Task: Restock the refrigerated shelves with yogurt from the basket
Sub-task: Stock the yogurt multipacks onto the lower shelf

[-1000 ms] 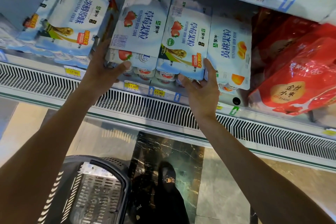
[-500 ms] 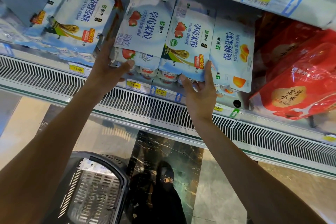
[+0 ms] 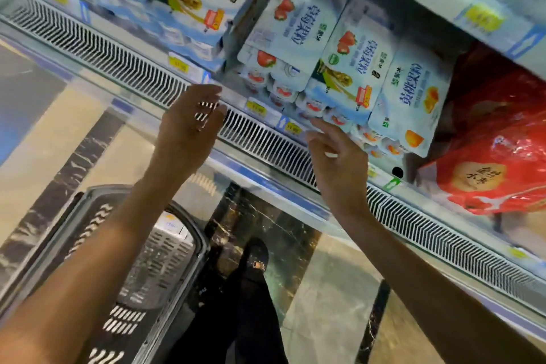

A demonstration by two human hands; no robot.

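Two strawberry yogurt multipacks [image 3: 298,26] [image 3: 354,68] lean on the refrigerated shelf [image 3: 260,106], with a peach yogurt pack [image 3: 413,100] to their right and a plain yogurt pack [image 3: 206,0] to their left. My left hand [image 3: 189,124] hovers just below the shelf edge, fingers relaxed and holding nothing. My right hand [image 3: 336,156] is open below the second strawberry pack, its forefinger tip near the cups' lower edge. The grey basket [image 3: 147,260] sits on the floor below my left arm, a pale pack showing inside it.
Red bagged goods [image 3: 496,156] fill the shelf to the right. A slatted vent grille [image 3: 118,62] runs below the shelf edge, which carries yellow price tags [image 3: 257,106]. An upper shelf rail [image 3: 472,15] overhangs. My dark shoes [image 3: 254,260] stand on the marble floor.
Both hands have let go of the strawberry packs and drawn back below the shelf edge. The view has tilted and shifted to the left.
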